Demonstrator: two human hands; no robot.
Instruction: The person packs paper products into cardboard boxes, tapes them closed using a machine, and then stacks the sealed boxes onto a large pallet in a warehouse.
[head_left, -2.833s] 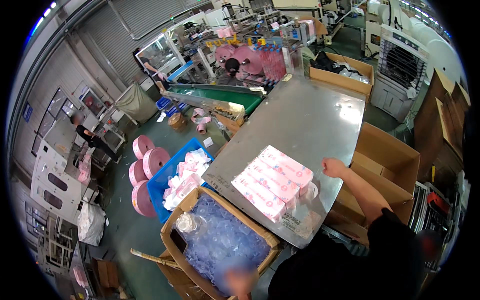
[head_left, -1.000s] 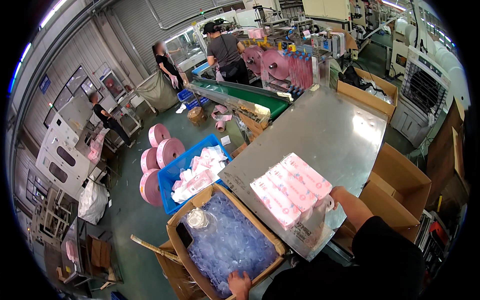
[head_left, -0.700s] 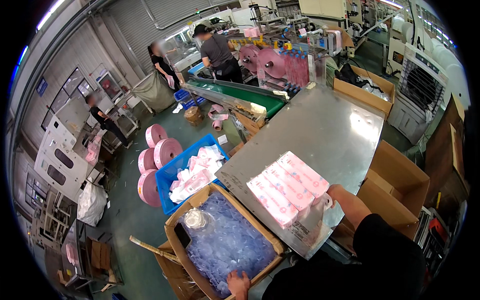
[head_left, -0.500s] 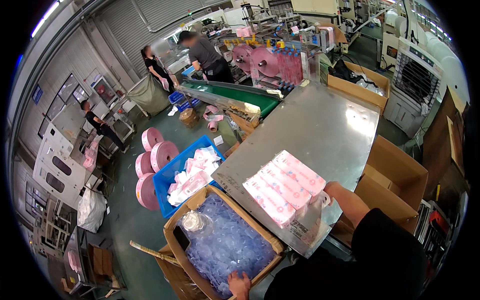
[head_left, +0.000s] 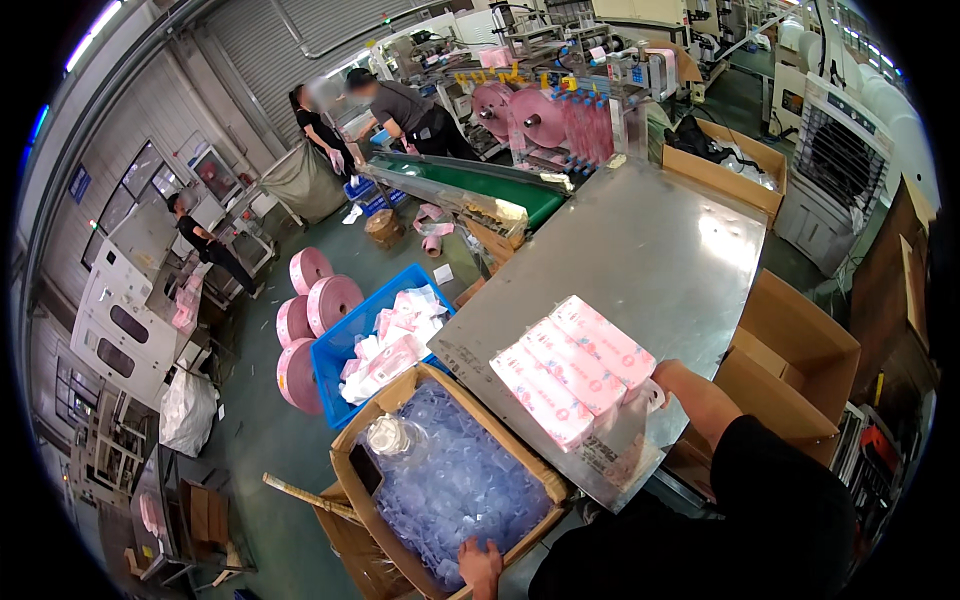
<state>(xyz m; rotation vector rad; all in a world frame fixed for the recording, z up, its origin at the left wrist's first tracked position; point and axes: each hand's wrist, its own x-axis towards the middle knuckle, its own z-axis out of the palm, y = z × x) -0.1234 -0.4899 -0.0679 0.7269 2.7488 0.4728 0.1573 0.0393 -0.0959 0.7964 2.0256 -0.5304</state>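
Observation:
My left hand (head_left: 481, 566) rests with fingers spread on translucent bluish plastic pieces (head_left: 470, 490), at the near end of a cardboard box (head_left: 548, 482). Beside it, a stack of pink-and-white wrapped tissue packs (head_left: 575, 368) lies on a metal table (head_left: 620, 250). My right hand (head_left: 668, 384) is at the right end of those packs, its fingers curled by a small white rounded item (head_left: 655, 397) whose kind I cannot make out. Part of the right fingers is hidden. In the box also lie a clear container with a white top (head_left: 388, 436) and a dark flat phone-like thing (head_left: 366, 470).
A blue crate (head_left: 330, 352) of pink-white scraps adjoins the box, with pink rolls (head_left: 333, 303) beyond. The green conveyor (head_left: 480, 190) ends at the table. An open carton (head_left: 800, 350) stands right. Several people work farther off, one in grey (head_left: 400, 105) near the machine.
The whole view has shifted slightly. Both hands keep about the same places, the left on the plastic pieces and the right at the packs' end. The person in grey has moved an arm.

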